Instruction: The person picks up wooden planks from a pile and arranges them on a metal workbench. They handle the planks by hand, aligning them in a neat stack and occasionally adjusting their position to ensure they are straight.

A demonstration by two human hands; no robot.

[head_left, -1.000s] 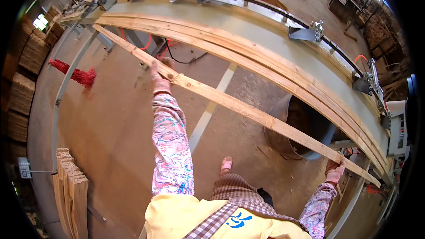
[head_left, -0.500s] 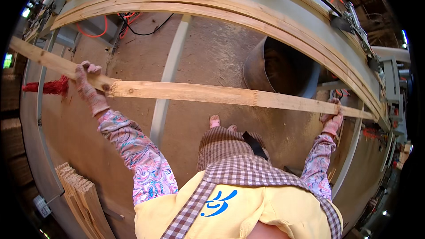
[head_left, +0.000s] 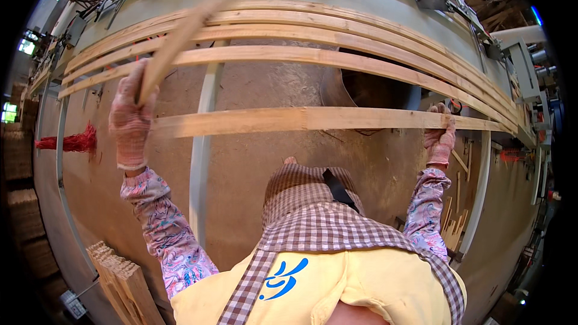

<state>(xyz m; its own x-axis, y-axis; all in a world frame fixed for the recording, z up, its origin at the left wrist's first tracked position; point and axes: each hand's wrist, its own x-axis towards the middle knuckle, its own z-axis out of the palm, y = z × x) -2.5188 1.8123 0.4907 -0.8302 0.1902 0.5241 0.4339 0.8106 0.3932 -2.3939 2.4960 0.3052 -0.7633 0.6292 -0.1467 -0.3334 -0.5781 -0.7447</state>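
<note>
A long pale wooden plank (head_left: 301, 120) runs level across the view in front of me. My right hand (head_left: 439, 138), in a pinkish work glove, grips it near its right end. My left hand (head_left: 129, 121), gloved the same, is closed at the plank's left end. A blurred pale wooden strip (head_left: 186, 24) slants from that fist up and to the right; I cannot tell whether it is a separate piece. Just beyond the plank lies a stack of long curved planks (head_left: 337, 30) on a grey bench.
Metal clamps (head_left: 436, 0) line the bench's far edge. A dark drum (head_left: 361, 87) stands under the planks. A red broom (head_left: 66, 142) lies at left, bundled slats (head_left: 120, 277) at lower left, offcuts (head_left: 451, 210) at right. A pale rail (head_left: 201, 156) crosses the dirt floor.
The plank has swung from a slant to level and moved closer to the curved stack. My left hand has risen and come inward; the right hand keeps its grip at the right end.
</note>
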